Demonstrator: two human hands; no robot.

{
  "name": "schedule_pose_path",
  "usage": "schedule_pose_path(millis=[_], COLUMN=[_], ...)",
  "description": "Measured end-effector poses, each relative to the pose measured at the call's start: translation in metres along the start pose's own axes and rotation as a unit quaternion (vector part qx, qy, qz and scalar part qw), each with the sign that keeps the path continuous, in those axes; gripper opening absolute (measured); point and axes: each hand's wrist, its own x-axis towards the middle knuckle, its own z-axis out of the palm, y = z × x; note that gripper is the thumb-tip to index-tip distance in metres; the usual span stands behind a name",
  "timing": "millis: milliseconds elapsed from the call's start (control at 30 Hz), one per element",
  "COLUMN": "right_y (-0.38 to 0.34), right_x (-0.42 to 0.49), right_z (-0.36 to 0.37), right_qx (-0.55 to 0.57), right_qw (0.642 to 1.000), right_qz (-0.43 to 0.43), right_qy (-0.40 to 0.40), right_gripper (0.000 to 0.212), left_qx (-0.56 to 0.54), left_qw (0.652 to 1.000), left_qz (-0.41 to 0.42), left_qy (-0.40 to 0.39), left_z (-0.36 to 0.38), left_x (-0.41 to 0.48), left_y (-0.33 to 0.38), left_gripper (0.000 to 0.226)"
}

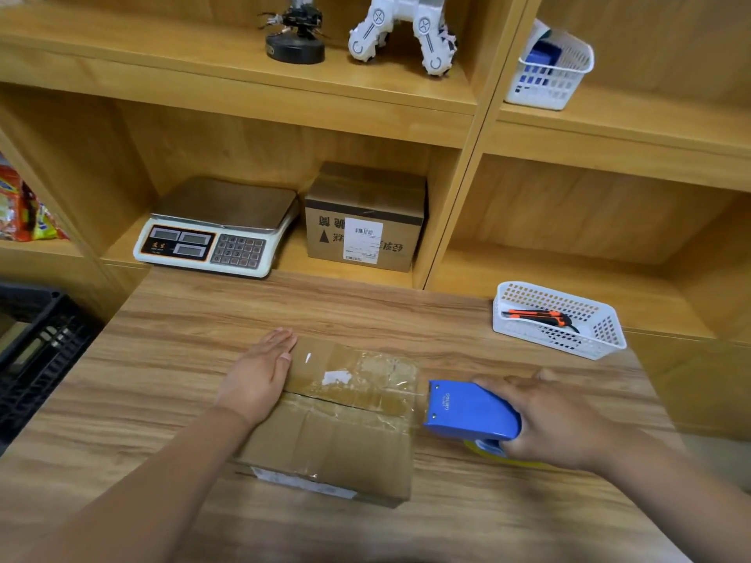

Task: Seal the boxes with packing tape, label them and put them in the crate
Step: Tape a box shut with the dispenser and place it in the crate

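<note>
A flat cardboard box [337,436] lies in the middle of the wooden table, with clear tape across its top seam. My left hand [260,375] presses flat on the box's left edge, fingers straight. My right hand [552,420] grips a blue tape dispenser [467,408] just off the box's right edge, its mouth against the box. A second cardboard box [365,221] carrying a white label stands in the shelf behind. The black crate [36,347] sits at the far left, below table height.
A weighing scale [215,229] rests in the shelf next to the labelled box. A white basket [556,319] holding an orange utility knife [540,316] stands at the table's back right. Another white basket [548,71] and figurines occupy the upper shelves.
</note>
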Motion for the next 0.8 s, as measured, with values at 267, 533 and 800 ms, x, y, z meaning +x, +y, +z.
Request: schedule_pose_path(millis=[267, 533, 800], right_y=[0.008, 0.007, -0.009], right_x=[0.004, 0.017, 0.026], right_z=[0.021, 0.057, 0.091], right_qx=[0.002, -0.011, 0.042], right_qw=[1.0, 1.0, 0.997], right_qz=[-0.001, 0.015, 0.056], right_qy=[-0.005, -0.019, -0.02], right_gripper=[0.073, 0.072, 0.064], left_qx=[0.001, 0.025, 0.064], left_qw=[1.0, 1.0, 0.972], left_qz=[0.007, 0.0, -0.224], left_qy=[0.001, -0.009, -0.024], left_z=[0.002, 0.003, 0.005], left_x=[0.0, -0.001, -0.017], left_y=[0.003, 0.004, 0.017], left_gripper=[0.042, 0.044, 0.056])
